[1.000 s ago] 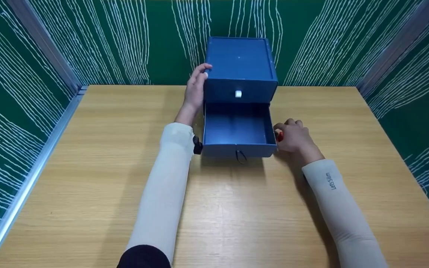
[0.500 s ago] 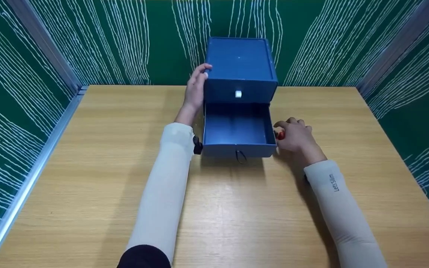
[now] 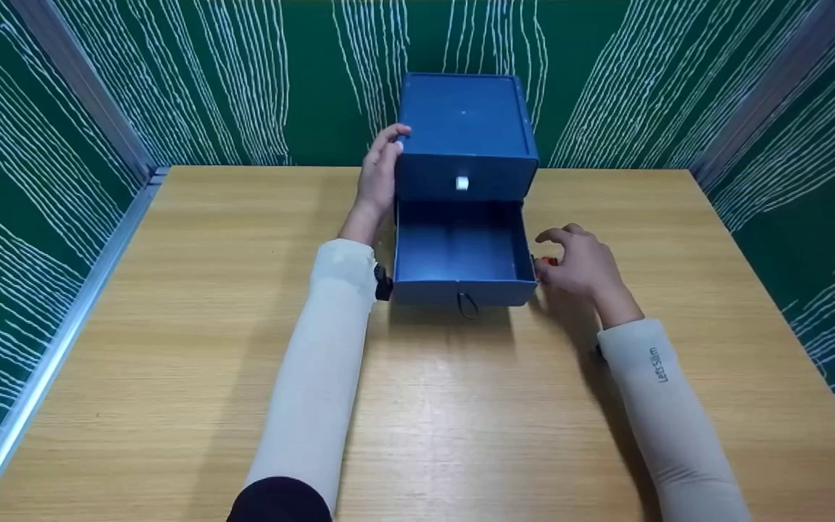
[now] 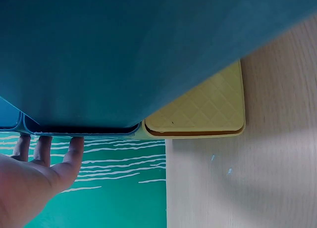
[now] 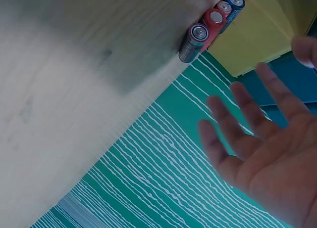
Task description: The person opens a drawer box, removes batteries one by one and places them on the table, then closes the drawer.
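A blue drawer cabinet (image 3: 468,116) stands at the back of the table, its middle drawer (image 3: 461,243) pulled out with nothing visible inside. My left hand (image 3: 377,174) rests against the cabinet's left side, fingertips at its upper edge. Right of the drawer, my right hand (image 3: 583,264) hovers with spread fingers, holding nothing. Beside its thumb, a bit of a red battery (image 3: 549,261) shows in the head view. From the right wrist, a dark battery (image 5: 193,43), a red battery (image 5: 213,21) and a blue battery (image 5: 234,6) stand in a row by the cabinet.
Below the pulled-out drawer, the cabinet has a shut yellow drawer (image 4: 203,107). A white knob (image 3: 462,183) is on the top drawer, and a dark loop (image 3: 467,304) hangs from the middle one. Green walls (image 3: 323,80) with white lines enclose the wooden table (image 3: 171,348).
My right hand has drawn back slightly to the right, and its fingers have spread away from the red battery. The left hand and the drawer stay as they were.
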Action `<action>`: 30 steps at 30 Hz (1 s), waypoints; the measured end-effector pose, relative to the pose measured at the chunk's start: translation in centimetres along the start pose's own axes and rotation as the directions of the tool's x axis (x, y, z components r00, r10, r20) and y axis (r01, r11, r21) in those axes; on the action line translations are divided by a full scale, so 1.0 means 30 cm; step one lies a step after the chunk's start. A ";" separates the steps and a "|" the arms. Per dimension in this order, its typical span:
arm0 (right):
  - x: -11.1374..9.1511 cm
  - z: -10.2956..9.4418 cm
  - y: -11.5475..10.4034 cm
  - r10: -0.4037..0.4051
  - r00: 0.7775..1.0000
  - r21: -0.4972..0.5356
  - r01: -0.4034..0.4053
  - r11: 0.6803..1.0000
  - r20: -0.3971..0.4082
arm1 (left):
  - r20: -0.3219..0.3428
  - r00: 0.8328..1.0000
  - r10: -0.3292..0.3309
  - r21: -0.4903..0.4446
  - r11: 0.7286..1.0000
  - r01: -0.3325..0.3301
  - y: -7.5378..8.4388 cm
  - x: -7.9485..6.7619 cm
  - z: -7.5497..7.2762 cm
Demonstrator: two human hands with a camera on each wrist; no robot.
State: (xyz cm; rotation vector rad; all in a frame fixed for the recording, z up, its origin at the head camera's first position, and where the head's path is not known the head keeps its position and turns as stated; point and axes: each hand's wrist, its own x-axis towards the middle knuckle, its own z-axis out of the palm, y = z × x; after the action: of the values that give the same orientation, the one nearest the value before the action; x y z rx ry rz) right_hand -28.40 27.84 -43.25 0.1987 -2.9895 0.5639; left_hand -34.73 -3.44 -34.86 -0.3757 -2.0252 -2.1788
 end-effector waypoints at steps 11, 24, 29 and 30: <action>-0.030 -0.020 -0.017 0.021 0.993 0.153 -0.004 0.988 -0.114 | 0.007 1.000 0.004 0.027 1.000 -0.004 0.012 -0.013 0.003; -0.061 -0.040 -0.049 -0.021 0.979 0.189 0.060 0.980 -0.205 | 0.001 0.999 0.032 0.023 0.999 -0.032 -0.034 0.020 -0.006; -0.072 -0.048 -0.059 -0.032 0.974 0.200 0.078 0.977 -0.222 | -0.003 1.000 0.024 0.026 0.999 -0.024 -0.006 0.000 -0.001; -0.075 -0.050 -0.062 -0.032 0.974 0.203 0.079 0.976 -0.225 | -0.003 1.000 0.019 0.028 0.999 -0.019 0.004 -0.006 0.000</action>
State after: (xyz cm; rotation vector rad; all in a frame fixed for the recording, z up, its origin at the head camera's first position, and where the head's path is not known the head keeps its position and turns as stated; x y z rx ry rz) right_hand -25.79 26.93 -41.44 0.2192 -2.6989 0.8382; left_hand -34.53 -3.45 -34.81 -0.3860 -2.0399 -2.1360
